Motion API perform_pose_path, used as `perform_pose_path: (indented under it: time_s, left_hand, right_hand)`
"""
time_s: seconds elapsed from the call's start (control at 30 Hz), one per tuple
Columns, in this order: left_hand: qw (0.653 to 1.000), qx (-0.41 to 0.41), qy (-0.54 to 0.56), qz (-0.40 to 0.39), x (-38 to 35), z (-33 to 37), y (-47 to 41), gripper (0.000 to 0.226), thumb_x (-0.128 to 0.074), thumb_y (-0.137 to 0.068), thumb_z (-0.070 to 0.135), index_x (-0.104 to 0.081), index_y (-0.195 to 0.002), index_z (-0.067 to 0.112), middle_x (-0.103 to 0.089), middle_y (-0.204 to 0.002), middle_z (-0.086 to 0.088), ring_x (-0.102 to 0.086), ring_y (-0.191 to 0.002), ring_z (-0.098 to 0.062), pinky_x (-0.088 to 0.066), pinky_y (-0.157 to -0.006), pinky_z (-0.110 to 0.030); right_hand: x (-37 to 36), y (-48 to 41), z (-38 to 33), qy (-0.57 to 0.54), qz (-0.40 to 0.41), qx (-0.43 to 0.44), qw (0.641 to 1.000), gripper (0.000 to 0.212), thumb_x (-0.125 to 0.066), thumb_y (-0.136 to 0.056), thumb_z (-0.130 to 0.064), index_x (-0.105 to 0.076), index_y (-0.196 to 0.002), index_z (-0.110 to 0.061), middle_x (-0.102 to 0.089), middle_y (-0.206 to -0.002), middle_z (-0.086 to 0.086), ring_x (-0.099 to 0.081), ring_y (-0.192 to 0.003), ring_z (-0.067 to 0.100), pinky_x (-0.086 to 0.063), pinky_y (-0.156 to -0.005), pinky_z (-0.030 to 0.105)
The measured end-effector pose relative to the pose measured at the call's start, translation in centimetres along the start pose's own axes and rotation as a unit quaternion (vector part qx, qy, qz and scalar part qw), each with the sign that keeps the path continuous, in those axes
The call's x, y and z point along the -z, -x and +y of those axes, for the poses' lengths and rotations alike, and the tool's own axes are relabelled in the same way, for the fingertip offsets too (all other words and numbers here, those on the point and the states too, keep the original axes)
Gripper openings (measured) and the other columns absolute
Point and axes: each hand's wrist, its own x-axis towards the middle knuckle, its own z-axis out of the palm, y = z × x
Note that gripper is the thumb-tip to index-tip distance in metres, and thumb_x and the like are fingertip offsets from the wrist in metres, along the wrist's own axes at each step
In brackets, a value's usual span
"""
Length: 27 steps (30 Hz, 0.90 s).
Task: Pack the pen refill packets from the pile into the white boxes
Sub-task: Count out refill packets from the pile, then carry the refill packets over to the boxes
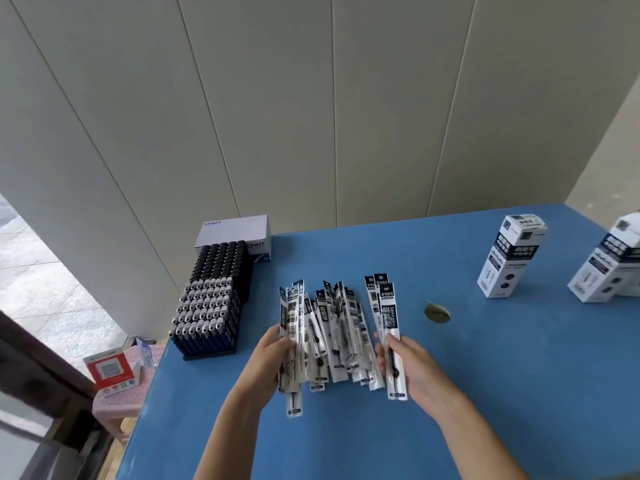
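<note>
Refill packets (334,336) lie fanned in a loose, overlapping pile near the middle of the blue table (485,393), long and thin, most pointing away from the person. Far to the left, at the table's edge, a tray of dark pens (209,306) stands in front of a white carton (235,228), well clear of the work. The left hand (273,355) is closed around a small bundle of packets (292,344) at the pile's left side, fingers wrapped over their lower half, with one packet hanging lower than the rest. Across the pile, the right hand (403,362) pinches a few packets (389,327) between thumb and fingers, their tops standing apart from the heap. To the right, a small round hole (437,312) breaks the tabletop, and beyond it two white boxes (510,258) stand upright near the far right edge, the second (604,268) partly cut off by the frame; whether their tops are open I cannot tell. No packet appears boxed yet, so the job looks to be at the gathering stage. The risks seem plain: the slick sleeves could slide out of either bundle, especially that low-hanging one; uneven ends may jam at a narrow box mouth; and a tall box so near the edge could tip if pushed.
</note>
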Motion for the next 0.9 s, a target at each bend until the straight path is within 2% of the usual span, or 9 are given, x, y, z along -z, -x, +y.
perform_pose_path:
  time_s: [0.07, 0.17, 0.27, 0.4, 0.5, 0.53, 0.63, 0.7, 0.9]
  left_hand:
    - [1.000, 0.002, 0.010, -0.025, -2.2, 0.6, 0.5, 0.018, -0.035, -0.095, -0.002, -0.051, -0.089, 0.002, -0.061, -0.067, -0.009, -0.059, -0.060, -0.020, -0.051, -0.059, -0.030]
    - [0.999, 0.014, 0.012, -0.039, -5.9, 1.1, 0.8, 0.016, -0.033, -0.095, -0.001, -0.045, -0.085, 0.004, -0.055, -0.073, -0.013, -0.058, -0.064, -0.023, -0.051, -0.060, -0.032]
    - [0.998, 0.020, 0.026, -0.046, -10.4, 1.1, 1.0, 0.019, -0.036, -0.095, -0.001, -0.041, -0.077, 0.007, -0.054, -0.069, -0.011, -0.055, -0.060, -0.024, -0.049, -0.049, -0.029]
    - [0.996, 0.015, 0.049, -0.078, -17.7, 1.1, 1.9, 0.017, -0.036, -0.094, -0.002, -0.051, -0.088, 0.003, -0.062, -0.087, -0.016, -0.054, -0.063, -0.023, -0.046, -0.061, -0.033]
    - [0.994, 0.004, 0.060, -0.094, -23.1, 0.8, 2.8, 0.018, -0.037, -0.093, -0.003, -0.052, -0.092, 0.006, -0.057, -0.080, -0.011, -0.054, -0.062, -0.021, -0.048, -0.062, -0.031]
    - [0.994, 0.001, 0.059, -0.095, -24.9, 0.7, 3.0, 0.019, -0.037, -0.092, -0.003, -0.052, -0.091, 0.007, -0.053, -0.077, -0.009, -0.054, -0.061, -0.021, -0.048, -0.062, -0.030]
    - [0.996, -0.005, 0.035, -0.086, -29.9, 0.3, 3.5, 0.015, -0.037, -0.091, -0.001, -0.048, -0.090, 0.009, -0.046, -0.072, -0.007, -0.051, -0.053, -0.019, -0.042, -0.058, -0.030]
    - [0.997, -0.010, 0.021, -0.076, -32.9, 0.1, 3.5, 0.013, -0.037, -0.092, 0.001, -0.045, -0.088, 0.009, -0.044, -0.072, -0.006, -0.045, -0.050, -0.017, -0.037, -0.053, -0.029]
    - [0.995, -0.067, -0.012, -0.077, -40.4, 0.9, 3.9, 0.021, -0.043, -0.097, 0.017, -0.033, -0.079, 0.014, -0.029, -0.067, 0.002, -0.025, -0.050, -0.010, -0.025, -0.049, -0.022]
  right_hand:
    - [1.4, 0.4, -0.5, -0.023, 0.004, 0.002, 1.000, 0.020, -0.042, -0.097, -0.011, -0.059, -0.088, -0.004, -0.062, -0.064, 0.005, -0.057, -0.061, 0.015, -0.047, -0.063, 0.025]
    - [4.3, 1.1, -1.2, 0.003, 0.006, 0.012, 1.000, 0.019, -0.044, -0.096, -0.017, -0.061, -0.095, -0.010, -0.071, -0.069, -0.001, -0.062, -0.078, 0.015, -0.045, -0.081, 0.029]
    - [8.0, 1.9, -2.4, 0.055, 0.011, 0.028, 0.998, 0.020, -0.043, -0.096, -0.020, -0.062, -0.099, -0.015, -0.071, -0.086, -0.004, -0.061, -0.088, 0.006, -0.042, -0.079, 0.022]
    - [14.1, 3.8, -4.7, 0.112, 0.039, 0.048, 0.992, 0.018, -0.047, -0.095, -0.020, -0.065, -0.094, -0.023, -0.066, -0.103, -0.006, -0.056, -0.090, -0.002, -0.039, -0.076, 0.013]
    - [19.0, 5.3, -6.4, 0.191, 0.056, 0.066, 0.978, 0.018, -0.049, -0.095, -0.021, -0.066, -0.096, -0.015, -0.067, -0.106, 0.013, -0.060, -0.088, 0.019, -0.046, -0.087, 0.032]
    - [20.7, 5.7, -6.9, 0.210, 0.059, 0.076, 0.973, 0.018, -0.050, -0.094, -0.020, -0.065, -0.096, -0.011, -0.066, -0.100, 0.017, -0.057, -0.087, 0.020, -0.046, -0.087, 0.034]
    - [25.4, 6.5, -8.1, 0.249, 0.069, 0.112, 0.960, 0.013, -0.052, -0.093, -0.018, -0.064, -0.089, -0.012, -0.061, -0.080, -0.002, -0.053, -0.074, 0.009, -0.040, -0.065, 0.014]
    - [28.1, 6.7, -9.0, 0.283, 0.092, 0.125, 0.947, 0.014, -0.053, -0.092, -0.017, -0.060, -0.080, -0.017, -0.056, -0.069, -0.007, -0.048, -0.060, 0.003, -0.037, -0.057, 0.012]
    - [33.7, 7.2, -12.9, 0.349, 0.143, 0.174, 0.910, 0.013, -0.056, -0.090, -0.019, -0.062, -0.085, -0.008, -0.065, -0.078, 0.007, -0.061, -0.077, 0.026, -0.052, -0.081, 0.047]
